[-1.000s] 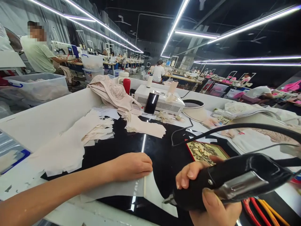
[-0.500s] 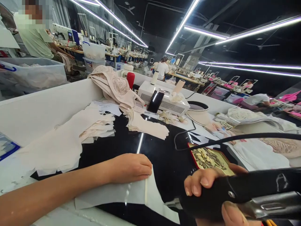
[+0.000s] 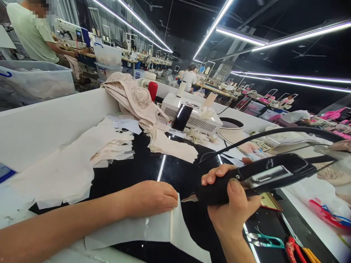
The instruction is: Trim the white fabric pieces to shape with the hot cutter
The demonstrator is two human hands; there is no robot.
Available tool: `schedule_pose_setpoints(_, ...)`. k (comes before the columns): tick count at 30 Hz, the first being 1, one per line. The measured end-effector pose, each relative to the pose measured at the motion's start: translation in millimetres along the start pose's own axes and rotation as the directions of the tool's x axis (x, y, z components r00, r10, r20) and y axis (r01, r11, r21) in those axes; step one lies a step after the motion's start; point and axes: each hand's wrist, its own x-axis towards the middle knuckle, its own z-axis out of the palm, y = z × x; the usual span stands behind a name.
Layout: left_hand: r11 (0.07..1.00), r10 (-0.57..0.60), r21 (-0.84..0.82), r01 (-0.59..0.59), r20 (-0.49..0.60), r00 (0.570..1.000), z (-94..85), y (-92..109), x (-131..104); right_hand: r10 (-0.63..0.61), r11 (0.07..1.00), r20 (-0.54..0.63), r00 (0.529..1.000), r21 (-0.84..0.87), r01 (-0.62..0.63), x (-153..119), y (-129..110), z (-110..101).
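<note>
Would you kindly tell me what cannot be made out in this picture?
Head view: most of the tray, hidden by the right hand and black tool.
Head view: whether the left hand pinches the white piece; its back hides the thumb.
Head view: lettering on the paper, too small.
Head view: orange handles, cut by the bottom edge.

The black handheld tool (image 3: pixel 216 188) right of centre looks like smooth plastic with a shiny metal lever (image 3: pixel 270 177). The glossy counter (image 3: pixel 142 160) mirrors the lamps; thin, smooth white cloth (image 3: pixel 131 230) lies lower centre, matt beige cloth pieces (image 3: pixel 172 144) mid-frame.
</note>
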Motion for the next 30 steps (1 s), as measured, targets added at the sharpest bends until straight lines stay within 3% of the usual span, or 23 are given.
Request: schedule_pose_setpoints(30, 0.999, -0.013, -0.053, 0.012, -0.010, 1.000, -4.0, 0, 0, -0.019, 0.999, 0.017, 1.000, 0.037, 0.018, -11, -8, 0)
